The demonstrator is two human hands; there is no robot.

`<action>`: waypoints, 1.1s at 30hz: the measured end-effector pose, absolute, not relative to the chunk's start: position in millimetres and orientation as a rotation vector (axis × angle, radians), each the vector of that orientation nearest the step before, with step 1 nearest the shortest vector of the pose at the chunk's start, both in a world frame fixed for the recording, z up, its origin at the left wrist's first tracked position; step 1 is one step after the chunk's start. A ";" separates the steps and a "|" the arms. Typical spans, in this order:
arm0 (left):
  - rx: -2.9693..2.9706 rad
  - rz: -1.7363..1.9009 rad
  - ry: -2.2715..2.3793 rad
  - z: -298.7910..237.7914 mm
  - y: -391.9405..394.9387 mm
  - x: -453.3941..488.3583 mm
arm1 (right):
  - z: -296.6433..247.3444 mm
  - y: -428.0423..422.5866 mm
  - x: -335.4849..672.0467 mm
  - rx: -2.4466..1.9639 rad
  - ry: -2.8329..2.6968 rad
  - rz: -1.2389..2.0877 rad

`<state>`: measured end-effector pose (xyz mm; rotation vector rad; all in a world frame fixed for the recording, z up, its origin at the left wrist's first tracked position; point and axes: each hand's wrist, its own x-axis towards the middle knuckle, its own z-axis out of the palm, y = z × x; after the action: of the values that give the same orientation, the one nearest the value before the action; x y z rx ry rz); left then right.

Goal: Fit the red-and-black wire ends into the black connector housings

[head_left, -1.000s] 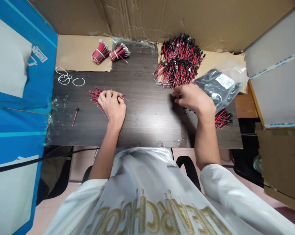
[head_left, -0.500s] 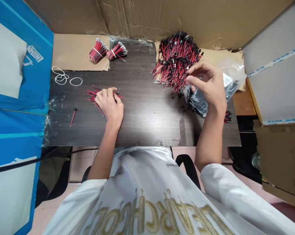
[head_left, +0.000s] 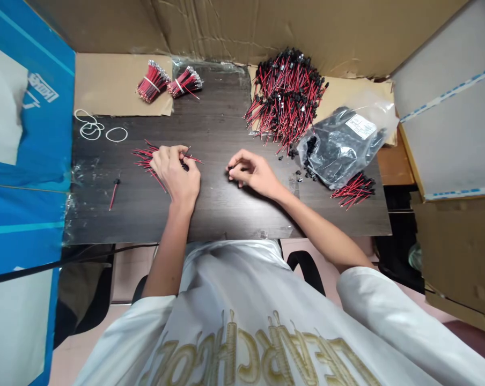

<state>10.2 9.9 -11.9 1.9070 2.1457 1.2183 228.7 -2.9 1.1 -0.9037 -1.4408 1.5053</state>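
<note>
My left hand rests on the dark table, fingers curled on a red and black wire from the loose wires spread beside it. My right hand is near the table's middle, fingers pinched on a small black connector. A big pile of wires with black connectors lies at the back right. Next to that pile sits a clear bag of black connectors, with a few loose ones spilled by its mouth.
Two banded wire bundles lie at the back left on cardboard. White rubber bands and a single wire lie at the left. A small wire heap sits at the right. Cardboard walls and blue boxes surround the table.
My right hand left the bag at the right, rose by the pile, then came down to the table's middle with a small black part. My left hand stayed on the wires.
</note>
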 end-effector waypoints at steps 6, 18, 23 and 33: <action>1.955 1.249 2.090 -12.0 8.7 8.5 | -9.3 -9.0 216.3 -0.908 -1.556 1.546; 2.312 1.205 1.516 -6.0 -4.1 16.7 | -10.9 2.1 218.1 -0.845 -1.281 1.654; 2.295 1.268 1.479 -5.2 -5.7 17.8 | -10.5 2.2 218.9 -0.854 -1.300 1.661; 1.661 1.461 1.298 0.5 -6.6 27.0 | -10.5 -1.5 218.9 -0.843 -1.406 1.608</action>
<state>27.0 -6.6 0.5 1.6611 1.2983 1.4610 218.9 -1.5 -10.5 -0.8427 -1.4061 1.6084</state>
